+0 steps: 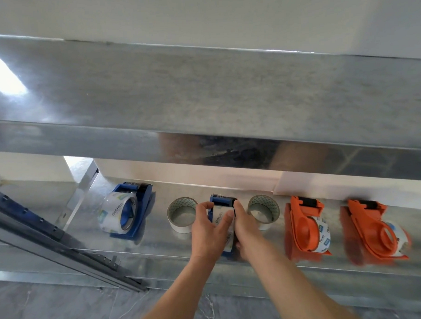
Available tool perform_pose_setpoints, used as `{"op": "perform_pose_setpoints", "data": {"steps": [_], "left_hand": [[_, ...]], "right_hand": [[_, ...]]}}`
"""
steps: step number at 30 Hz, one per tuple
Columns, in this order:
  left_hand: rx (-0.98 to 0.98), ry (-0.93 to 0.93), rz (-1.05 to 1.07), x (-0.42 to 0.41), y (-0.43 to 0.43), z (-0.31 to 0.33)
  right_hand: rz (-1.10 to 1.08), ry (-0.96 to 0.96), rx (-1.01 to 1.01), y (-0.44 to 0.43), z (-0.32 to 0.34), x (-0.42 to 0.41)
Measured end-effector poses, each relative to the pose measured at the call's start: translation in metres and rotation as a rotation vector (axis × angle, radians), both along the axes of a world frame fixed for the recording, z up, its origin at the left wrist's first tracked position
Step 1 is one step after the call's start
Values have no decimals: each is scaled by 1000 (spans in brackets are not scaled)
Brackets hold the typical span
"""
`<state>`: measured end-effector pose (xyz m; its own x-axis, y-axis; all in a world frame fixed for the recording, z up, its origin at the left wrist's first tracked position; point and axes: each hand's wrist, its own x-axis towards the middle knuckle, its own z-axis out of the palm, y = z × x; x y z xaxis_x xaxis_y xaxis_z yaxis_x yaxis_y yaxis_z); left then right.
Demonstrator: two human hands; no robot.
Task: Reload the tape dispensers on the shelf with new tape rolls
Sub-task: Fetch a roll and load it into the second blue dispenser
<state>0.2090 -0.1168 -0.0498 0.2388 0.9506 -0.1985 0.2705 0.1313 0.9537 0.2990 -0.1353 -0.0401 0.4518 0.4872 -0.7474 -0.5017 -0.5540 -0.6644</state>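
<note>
On the lower metal shelf (160, 243) stands a blue tape dispenser (222, 202) with a clear tape roll (223, 221) in it. My left hand (206, 232) grips the roll from the left, fingers curled over its top. My right hand (246, 226) grips the dispenser and roll from the right. Another blue dispenser (137, 210) with a clear roll stands at the left. Two orange dispensers (304, 225) (374, 229) with rolls stand at the right. Loose grey-cored rolls (181, 215) (264, 210) stand on either side of my hands.
A wide steel upper shelf (202, 99) overhangs the lower one and hides its back. A dark perforated rail (51, 236) runs diagonally at the lower left. Grey marbled floor (66, 310) lies below the shelf's front edge.
</note>
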Motion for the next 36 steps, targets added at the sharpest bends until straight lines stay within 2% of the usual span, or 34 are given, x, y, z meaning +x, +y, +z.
{"op": "perform_pose_setpoints", "data": {"steps": [18, 36], "left_hand": [[-103, -100, -29, -1, 2, -6], [-70, -104, -30, -7, -1, -2]], "right_hand": [[-32, 2, 36, -5, 12, -7], [-63, -21, 64, -9, 21, -12]]}}
